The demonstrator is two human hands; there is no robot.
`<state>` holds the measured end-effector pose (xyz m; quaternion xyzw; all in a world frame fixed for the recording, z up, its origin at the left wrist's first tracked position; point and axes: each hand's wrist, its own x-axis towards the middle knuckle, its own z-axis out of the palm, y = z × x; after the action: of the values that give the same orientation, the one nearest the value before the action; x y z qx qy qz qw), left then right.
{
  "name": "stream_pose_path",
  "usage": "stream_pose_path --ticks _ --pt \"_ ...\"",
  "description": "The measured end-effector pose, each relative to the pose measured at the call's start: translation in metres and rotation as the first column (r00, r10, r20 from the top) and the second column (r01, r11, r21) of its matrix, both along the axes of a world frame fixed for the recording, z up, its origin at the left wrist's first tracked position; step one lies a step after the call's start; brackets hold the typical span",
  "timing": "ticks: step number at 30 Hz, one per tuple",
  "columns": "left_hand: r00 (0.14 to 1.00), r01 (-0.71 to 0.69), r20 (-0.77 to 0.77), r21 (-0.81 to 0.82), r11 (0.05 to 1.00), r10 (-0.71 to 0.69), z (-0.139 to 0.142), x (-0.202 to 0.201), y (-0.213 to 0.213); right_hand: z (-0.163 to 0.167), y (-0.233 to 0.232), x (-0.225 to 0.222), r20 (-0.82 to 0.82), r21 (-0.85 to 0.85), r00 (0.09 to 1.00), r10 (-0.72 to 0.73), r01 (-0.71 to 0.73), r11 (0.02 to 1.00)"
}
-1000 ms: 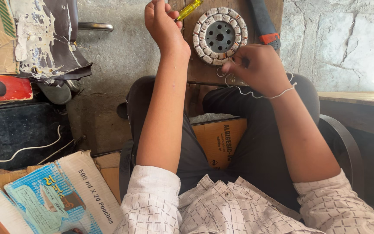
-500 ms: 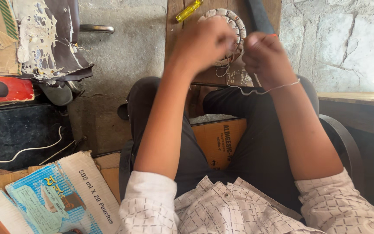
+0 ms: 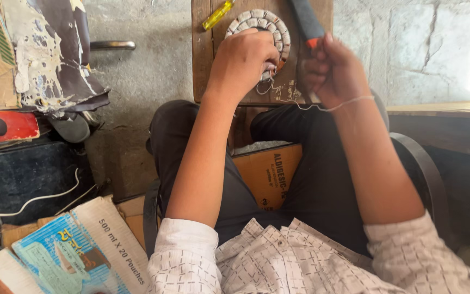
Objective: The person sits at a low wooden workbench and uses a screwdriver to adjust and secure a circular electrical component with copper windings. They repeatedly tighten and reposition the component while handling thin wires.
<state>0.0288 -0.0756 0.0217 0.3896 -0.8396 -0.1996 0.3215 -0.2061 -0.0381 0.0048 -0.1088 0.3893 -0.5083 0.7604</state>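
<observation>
Seen from the head camera, a seated person works a round grey-and-white wound coil ring [image 3: 262,24] lying flat on a small brown wooden board [image 3: 202,65] that serves as a counter beyond the knees, apparently so both hands can reach it. The left hand [image 3: 243,62] covers the ring's lower edge, fingers curled and pressed together on it, seemingly to hold it steady. The right hand [image 3: 335,71] sits just beside it, fingers closed around a thin pale thread [image 3: 327,106] that runs from the ring across the wrist, likely kept taut for winding; exactly how the tips pinch it cannot be told. A yellow-handled screwdriver [image 3: 217,14] and a dark tool with an orange band [image 3: 307,22] rest on the board near the ring. A blue-and-white printed carton [image 3: 77,250] lies at lower left. Compared with a second ago, the left hand has dropped from the board's top edge onto the ring.
</observation>
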Motion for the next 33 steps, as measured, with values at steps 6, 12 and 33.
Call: stream_pose_path --ticks 6,12,33 --pt "1.000 -0.009 0.022 -0.029 1.000 0.009 -0.001 -0.002 -0.001 -0.004 0.097 0.016 0.044 0.208 0.988 -0.149 0.137 0.968" --pt "0.994 -0.029 0.103 -0.074 0.997 0.037 -0.007 -0.006 0.004 0.016 0.203 0.079 -0.121 0.355 0.852 0.510 -0.442 0.824" --pt "0.994 0.004 -0.105 0.266 0.964 0.025 -0.014 -0.004 -0.012 -0.005 0.000 0.050 -0.889 -0.294 -0.046 -0.455 -0.704 0.646"
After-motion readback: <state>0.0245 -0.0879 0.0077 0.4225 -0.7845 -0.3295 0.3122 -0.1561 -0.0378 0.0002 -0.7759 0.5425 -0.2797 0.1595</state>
